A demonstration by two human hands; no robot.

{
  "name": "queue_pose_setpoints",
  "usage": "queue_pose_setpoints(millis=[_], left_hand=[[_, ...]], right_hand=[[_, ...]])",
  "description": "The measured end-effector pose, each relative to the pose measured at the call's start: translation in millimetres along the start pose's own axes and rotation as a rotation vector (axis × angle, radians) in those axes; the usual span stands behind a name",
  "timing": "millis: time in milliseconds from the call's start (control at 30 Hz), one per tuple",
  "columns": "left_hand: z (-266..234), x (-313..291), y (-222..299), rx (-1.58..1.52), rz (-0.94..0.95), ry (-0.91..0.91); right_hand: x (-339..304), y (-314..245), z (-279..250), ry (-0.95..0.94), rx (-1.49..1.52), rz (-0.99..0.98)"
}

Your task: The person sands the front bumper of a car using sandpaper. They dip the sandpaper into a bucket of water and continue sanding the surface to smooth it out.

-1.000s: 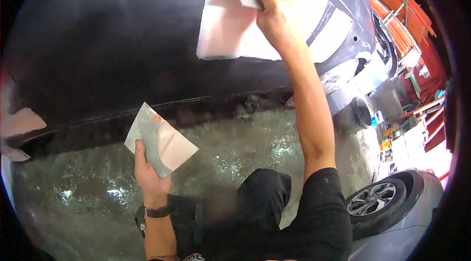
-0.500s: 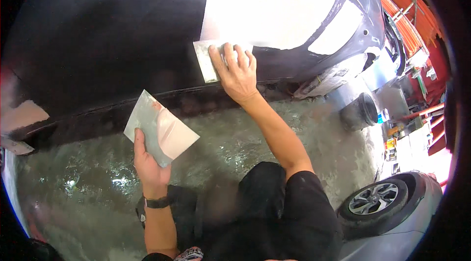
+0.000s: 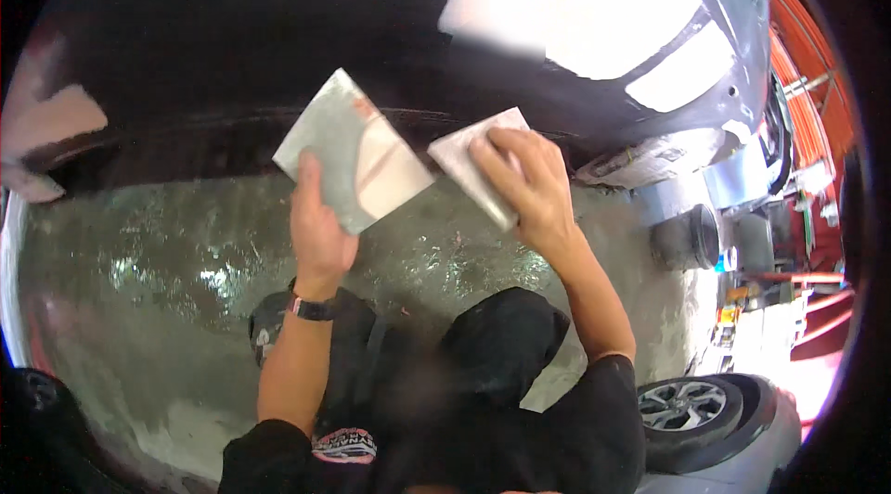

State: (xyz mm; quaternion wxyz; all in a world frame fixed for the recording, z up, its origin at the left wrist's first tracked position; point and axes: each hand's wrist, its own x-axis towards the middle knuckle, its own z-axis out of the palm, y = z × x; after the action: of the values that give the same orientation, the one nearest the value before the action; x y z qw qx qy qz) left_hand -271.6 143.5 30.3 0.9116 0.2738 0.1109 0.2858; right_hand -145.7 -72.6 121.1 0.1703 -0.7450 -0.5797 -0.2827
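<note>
My left hand [image 3: 322, 232] holds a flat grey mixing board [image 3: 327, 146] by its near edge, thumb on top. Smooth pale pink filler paste [image 3: 388, 169] covers the board's right side, with a reddish smear near the far corner. In my right hand [image 3: 536, 188] is a pale, flat filler spreader [image 3: 464, 153], fingers bent over its face. The spreader's left corner is close to the board's right corner; whether they touch, I cannot tell. Beyond both hands stands a dark car body panel [image 3: 232, 39] with a large, bright white patch [image 3: 575, 2] at upper right.
A smaller pinkish patch [image 3: 65, 123] shows on the bodywork at far left. Wet concrete floor [image 3: 195, 262] lies below. On the right are a black bucket [image 3: 685, 239], orange hoses [image 3: 803, 49] and another car's wheel [image 3: 685, 404]. My bent knees [image 3: 506, 336] are beneath my hands.
My right hand has brought the spreader away from the car panel, down and right. My left hand has raised the board and moved it right, toward the spreader. The view has shifted slightly.
</note>
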Motion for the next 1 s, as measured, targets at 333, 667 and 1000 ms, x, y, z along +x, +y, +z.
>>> queue_pose_setpoints(millis=[333,667,1000], left_hand=[[18,-9,-9,-0.069,-0.099,-0.145],[-5,11,31,0.101,0.158,0.109],[5,1,24,0.095,0.065,0.085]], right_hand=[[13,-41,9,-0.112,-0.118,-0.224],[43,72,-53,0.08,-0.023,0.158],[128,166,-91,0.433,-0.569,0.232]])
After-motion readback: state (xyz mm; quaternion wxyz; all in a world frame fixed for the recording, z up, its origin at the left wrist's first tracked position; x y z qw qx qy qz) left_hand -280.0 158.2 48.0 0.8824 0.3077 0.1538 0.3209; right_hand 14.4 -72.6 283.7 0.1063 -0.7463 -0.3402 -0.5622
